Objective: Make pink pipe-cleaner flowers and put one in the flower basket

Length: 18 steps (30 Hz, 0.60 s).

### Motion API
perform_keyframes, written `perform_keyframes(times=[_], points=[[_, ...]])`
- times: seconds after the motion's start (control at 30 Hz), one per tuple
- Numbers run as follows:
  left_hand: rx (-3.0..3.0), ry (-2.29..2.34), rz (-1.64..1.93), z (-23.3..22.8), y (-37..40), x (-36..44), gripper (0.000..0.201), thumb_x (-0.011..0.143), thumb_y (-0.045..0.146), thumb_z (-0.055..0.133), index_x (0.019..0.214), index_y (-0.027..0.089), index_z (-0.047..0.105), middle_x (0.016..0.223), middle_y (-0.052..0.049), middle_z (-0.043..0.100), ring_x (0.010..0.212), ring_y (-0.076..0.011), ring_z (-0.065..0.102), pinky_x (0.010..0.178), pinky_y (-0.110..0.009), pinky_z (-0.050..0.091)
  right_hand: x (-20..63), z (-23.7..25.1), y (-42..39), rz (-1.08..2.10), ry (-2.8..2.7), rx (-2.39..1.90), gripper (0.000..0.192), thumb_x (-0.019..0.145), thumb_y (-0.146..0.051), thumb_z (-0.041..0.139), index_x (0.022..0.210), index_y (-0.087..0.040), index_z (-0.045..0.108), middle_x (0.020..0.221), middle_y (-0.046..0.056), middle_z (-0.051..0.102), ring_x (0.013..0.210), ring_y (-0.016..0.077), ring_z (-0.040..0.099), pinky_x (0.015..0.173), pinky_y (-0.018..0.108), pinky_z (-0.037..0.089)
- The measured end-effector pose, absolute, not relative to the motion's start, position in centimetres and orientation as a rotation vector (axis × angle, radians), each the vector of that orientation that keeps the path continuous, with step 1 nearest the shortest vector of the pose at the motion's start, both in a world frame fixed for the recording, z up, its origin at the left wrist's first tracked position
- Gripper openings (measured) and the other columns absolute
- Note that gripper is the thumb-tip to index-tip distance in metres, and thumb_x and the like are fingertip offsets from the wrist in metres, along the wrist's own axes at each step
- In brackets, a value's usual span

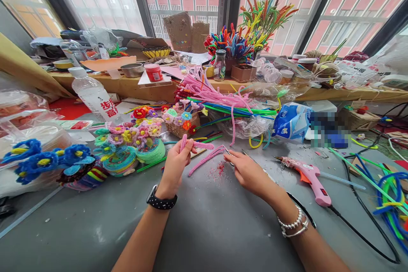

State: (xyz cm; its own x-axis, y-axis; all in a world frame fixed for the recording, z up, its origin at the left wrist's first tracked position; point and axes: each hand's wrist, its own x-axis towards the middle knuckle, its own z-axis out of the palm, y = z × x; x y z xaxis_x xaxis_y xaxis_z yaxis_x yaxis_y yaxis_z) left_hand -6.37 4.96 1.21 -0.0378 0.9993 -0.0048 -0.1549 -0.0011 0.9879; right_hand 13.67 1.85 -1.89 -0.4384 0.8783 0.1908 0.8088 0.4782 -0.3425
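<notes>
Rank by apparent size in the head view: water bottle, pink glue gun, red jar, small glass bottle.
1. Water bottle, largest.
2. Pink glue gun, slightly smaller, though it lies nearer the camera, so true order is unsure.
3 and 4. Red jar and small glass bottle look about alike; I won't rank them.

A clear plastic water bottle (92, 93) lying on the grey table is showing large red Chinese characters on its white label, too tilted to read with certainty. A blue and white packet (291, 122) is carrying print too small to make out. Nothing else is showing readable text.
</notes>
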Motion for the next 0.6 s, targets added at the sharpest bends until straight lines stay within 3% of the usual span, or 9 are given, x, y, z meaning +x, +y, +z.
perform_keyframes(times=[0.17, 0.37, 0.47, 0.6], points=[[1.094, 1.115, 1.291, 1.1, 4.9, -6.2, 0.03, 0.066, 0.041, 0.06, 0.062, 0.013, 0.05, 0.054, 0.004, 0.048, 0.038, -0.0011, 0.025, 0.035, -0.016, 0.015, 13.4, -2.1, 1.5, 0.234, -2.621, -1.432, 0.062, 0.064, 0.004, 0.036, 0.125, -0.009, 0.038, 0.125, 0.015, 0.046, 0.125, 0.0215, 0.025, 0.101, 0.051, 0.019], [1.144, 1.131, 1.265, 1.0, 4.8, -6.2, 0.029, 0.07, 0.04, 0.057, 0.063, 0.013, 0.05, 0.056, 0.004, 0.047, 0.04, -0.0015, 0.025, 0.036, -0.016, 0.016, 13.4, -0.9, 1.3, 0.407, -2.702, -1.268, 0.063, 0.066, 0.002, 0.035, 0.126, -0.016, 0.038, 0.129, 0.013, 0.041, 0.126, 0.0179, 0.024, 0.1, 0.046, 0.022], [1.17, 1.13, 1.259, 0.9, 4.8, -6.2, 0.028, 0.071, 0.04, 0.055, 0.064, 0.013, 0.05, 0.057, 0.003, 0.046, 0.04, -0.0015, 0.025, 0.037, -0.016, 0.015, 13.4, -0.9, 1.4, 0.383, -2.646, -1.346, 0.064, 0.065, 0.002, 0.035, 0.127, -0.013, 0.035, 0.132, 0.015, 0.037, 0.127, 0.0189, 0.022, 0.1, 0.047, 0.022], [1.202, 1.132, 1.252, 0.7, 4.9, -6.2, 0.029, 0.072, 0.041, 0.053, 0.065, 0.013, 0.05, 0.058, 0.003, 0.047, 0.04, -0.0017, 0.024, 0.037, -0.016, 0.015, 13.3, -1.0, 1.4, 0.402, -2.666, -1.318, 0.065, 0.064, 0.003, 0.035, 0.126, -0.014, 0.037, 0.129, 0.012, 0.042, 0.127, 0.0182, 0.021, 0.101, 0.049, 0.017]])
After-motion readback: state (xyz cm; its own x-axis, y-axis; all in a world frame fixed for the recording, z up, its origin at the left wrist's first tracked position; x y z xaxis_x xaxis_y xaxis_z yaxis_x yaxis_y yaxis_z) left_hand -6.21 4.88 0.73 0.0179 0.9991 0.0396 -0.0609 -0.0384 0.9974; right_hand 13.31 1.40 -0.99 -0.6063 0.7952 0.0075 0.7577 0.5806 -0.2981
